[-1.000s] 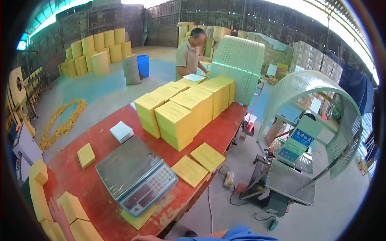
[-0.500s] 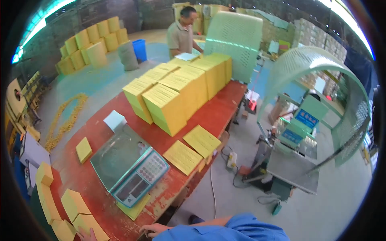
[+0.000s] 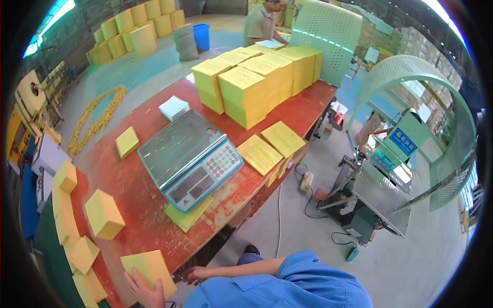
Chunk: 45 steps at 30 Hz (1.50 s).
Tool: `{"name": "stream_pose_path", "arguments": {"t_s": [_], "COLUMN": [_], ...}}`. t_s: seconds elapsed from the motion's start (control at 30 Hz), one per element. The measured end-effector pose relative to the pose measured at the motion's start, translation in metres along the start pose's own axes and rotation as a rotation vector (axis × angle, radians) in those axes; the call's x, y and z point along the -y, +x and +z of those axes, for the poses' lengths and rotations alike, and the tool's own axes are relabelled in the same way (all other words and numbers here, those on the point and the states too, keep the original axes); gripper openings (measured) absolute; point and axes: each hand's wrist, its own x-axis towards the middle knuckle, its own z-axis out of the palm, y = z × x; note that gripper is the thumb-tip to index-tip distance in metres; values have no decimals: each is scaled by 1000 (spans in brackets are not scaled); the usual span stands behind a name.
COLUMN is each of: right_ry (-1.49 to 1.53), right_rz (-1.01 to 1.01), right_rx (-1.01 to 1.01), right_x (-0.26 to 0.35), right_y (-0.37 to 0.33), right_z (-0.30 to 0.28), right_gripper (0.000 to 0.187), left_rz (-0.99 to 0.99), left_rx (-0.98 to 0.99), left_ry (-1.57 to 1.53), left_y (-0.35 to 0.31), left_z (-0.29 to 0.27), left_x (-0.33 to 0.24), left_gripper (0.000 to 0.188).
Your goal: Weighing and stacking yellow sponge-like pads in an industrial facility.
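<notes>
My left hand grips the near side of a yellow paper stack, its thumb and fingers spread across the block at the table's near left corner. At the table's near edge, right of that stack, my right hand has its fingers curled; whatever they hold is hidden. Another yellow block stands farther up the red table. A digital scale sits beyond, its pan bare, with yellow sheets partly under its near edge.
Tall yellow stacks fill the table's far end, where a co-worker stands. Flat yellow piles lie by the right edge. More yellow blocks line the left side. A green machine with a curved guard stands on the right.
The left hand has moved the near yellow stack rightward and toward me, away from the other block. My view has shifted, and the right hand stays by the table edge.
</notes>
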Motion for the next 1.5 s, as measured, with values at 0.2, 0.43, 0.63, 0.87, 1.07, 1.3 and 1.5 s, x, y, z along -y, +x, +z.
{"name": "stream_pose_path", "arguments": {"t_s": [0.2, 0.43, 0.63, 0.87, 1.07, 1.3, 1.5], "right_ry": [541, -319, -926, -1127, -1274, -1278, -1221], "right_rz": [72, -258, -787, -913, -974, -865, -899], "right_rx": [193, 133, -260, -624, -831, -774, -734], "right_x": [21, 109, 168, 274, 362, 414, 421], "right_y": [5, -34, -57, -114, -145, -126, -102], "right_z": [71, 83, 71, -23, -139, -235, -271], "right_gripper": [53, 71, 76, 87, 78, 67, 57], "left_rz": [-142, -449, -404, -388, -168, -463, -601], "left_rx": [58, 13, 59, 284, 378, 235, 151], "left_ry": [-313, -1640, -2301, -2583, -2661, -2913, -2876], "left_y": [-48, -60, -5, 126, 237, 304, 321], "left_z": [4, -4, -18, -7, 5, 28, 42], "left_x": [11, 39, -9, -133, -253, -332, -345], "left_gripper": [85, 60, 68, 71, 69, 72, 67]}}
